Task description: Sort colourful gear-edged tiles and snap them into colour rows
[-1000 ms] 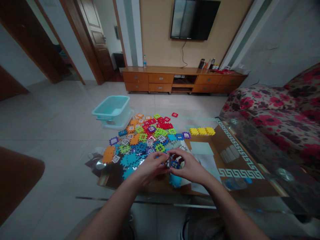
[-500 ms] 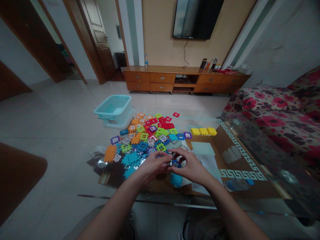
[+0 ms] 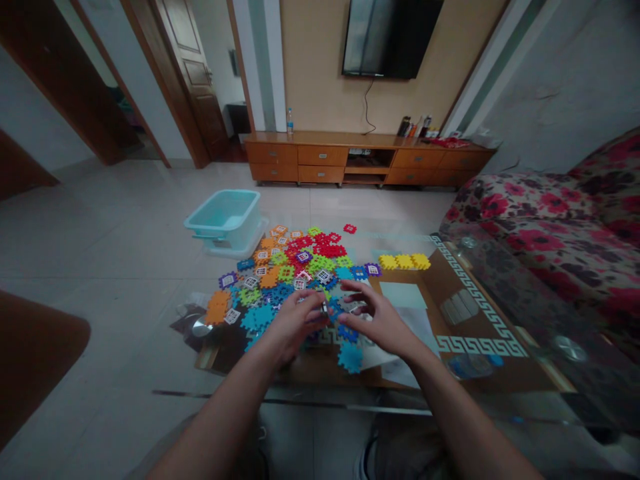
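My left hand (image 3: 297, 321) is closed, thumb and fingers pinching a small white piece (image 3: 325, 309) seen nearly edge-on; its exact shape is hidden by the fingers. To the right of it, my right hand (image 3: 377, 320) is open, fingers curved and apart, with nothing visible between them. Just beyond and under the hands spreads a heap of notched plastic building tiles in several colours, with light blue tiles (image 3: 257, 319) at the near left and red tiles (image 3: 330, 249) at the far side. Below the right fingers lie a dark blue tile (image 3: 348, 333) and a light blue tile (image 3: 351, 358).
A turquoise plastic bin (image 3: 225, 223) stands at the table's far left. Yellow tiles (image 3: 404, 261) form a row at the back right, behind paper sheets (image 3: 404, 295). Through the glass tabletop (image 3: 480, 293) a bottle (image 3: 473, 366) shows. A patterned sofa (image 3: 545, 200) is at right.
My hands have drawn apart. The left has moved left with the small white piece, and the right has come off it and opened. The view has shifted slightly.
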`<action>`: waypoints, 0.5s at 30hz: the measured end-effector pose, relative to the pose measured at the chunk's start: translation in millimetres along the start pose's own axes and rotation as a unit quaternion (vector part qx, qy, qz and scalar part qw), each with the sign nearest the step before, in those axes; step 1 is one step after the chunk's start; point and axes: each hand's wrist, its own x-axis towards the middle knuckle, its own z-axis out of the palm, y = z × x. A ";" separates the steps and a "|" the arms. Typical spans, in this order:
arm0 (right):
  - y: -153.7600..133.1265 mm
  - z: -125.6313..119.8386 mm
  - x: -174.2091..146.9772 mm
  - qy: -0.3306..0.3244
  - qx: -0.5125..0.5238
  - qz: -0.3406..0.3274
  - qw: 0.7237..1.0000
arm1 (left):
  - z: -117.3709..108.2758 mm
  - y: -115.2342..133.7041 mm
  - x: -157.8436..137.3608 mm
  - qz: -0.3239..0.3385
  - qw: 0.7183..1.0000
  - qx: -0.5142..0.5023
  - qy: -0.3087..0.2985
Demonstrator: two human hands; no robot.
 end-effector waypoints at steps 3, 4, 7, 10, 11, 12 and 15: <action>19.2 -18.9 12.6 0.146 0.033 0.057 0.987 | -8.6 17.1 3.8 0.073 0.993 -0.068 0.057; 28.0 -25.0 15.8 0.186 0.015 0.087 0.979 | -13.0 23.1 5.6 0.092 0.989 -0.083 0.080; 54.4 -34.9 18.8 0.201 -0.152 0.150 0.956 | -27.5 39.8 10.9 0.158 0.971 -0.109 0.139; 70.9 -28.1 14.3 0.107 -0.319 0.143 0.931 | -38.1 52.7 14.7 0.182 0.956 -0.134 0.186; 73.3 -23.1 12.4 0.077 -0.352 0.144 0.922 | -40.2 55.9 15.4 0.188 0.952 -0.141 0.197; 74.4 -17.6 10.8 0.055 -0.377 0.148 0.913 | -41.7 58.5 16.0 0.191 0.948 -0.148 0.205; 73.3 -4.1 8.7 0.036 -0.417 0.156 0.895 | -43.4 63.5 16.3 0.194 0.942 -0.167 0.217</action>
